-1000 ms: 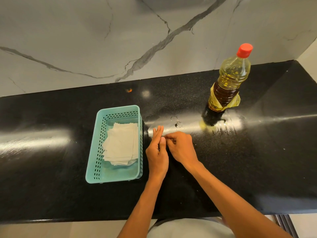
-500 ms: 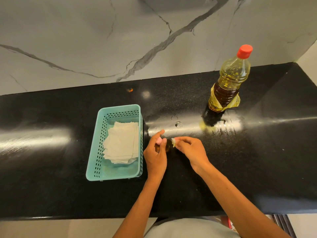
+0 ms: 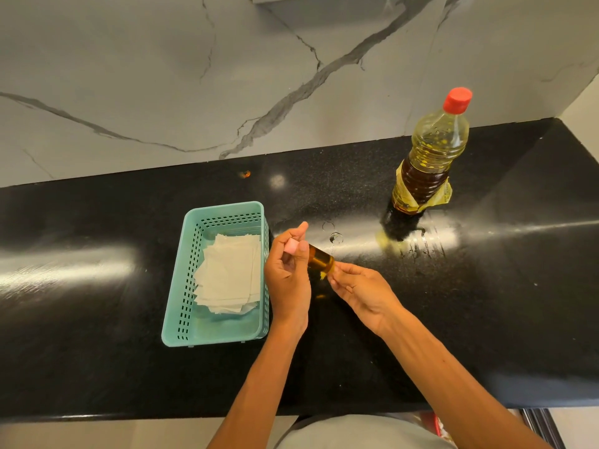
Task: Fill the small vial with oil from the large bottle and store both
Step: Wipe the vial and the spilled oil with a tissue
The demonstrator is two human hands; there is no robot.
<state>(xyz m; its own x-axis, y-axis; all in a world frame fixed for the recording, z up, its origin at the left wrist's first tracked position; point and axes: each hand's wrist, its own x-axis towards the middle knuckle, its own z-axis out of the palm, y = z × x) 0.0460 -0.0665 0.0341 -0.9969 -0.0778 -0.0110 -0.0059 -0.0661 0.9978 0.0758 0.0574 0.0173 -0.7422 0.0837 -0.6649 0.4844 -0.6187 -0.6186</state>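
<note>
Two bare hands meet over the middle of the glossy black stone counter [image 3: 97, 319], just right of the pale teal perforated plastic basket [image 3: 181, 280]. The left hand [image 3: 288, 280] is curled, its thumb and fingers pinching a small pink cap [image 3: 292, 246] at the left end of a small amber glass vial filled with oil [image 3: 320, 259]. The vial lies tilted, nearly on its side, held clear of the counter between both hands. The right hand [image 3: 363, 291] touches the vial's right end with its fingertips [image 3: 337, 270]; whether they clasp it or only steady it cannot be told. Inside the basket lies a loose stack of white paper sheets [image 3: 231, 273], toward its far end. Far to the right stands the large clear plastic oil bottle [image 3: 428, 160], upright, with a red screw cap [image 3: 457, 99] on and a torn yellow label around its lower half. Wet streaks and a yellowish smear [image 3: 418, 244] lie on the counter at its base. Behind the counter rises a grey-veined white marble wall [image 3: 162, 76].
</note>
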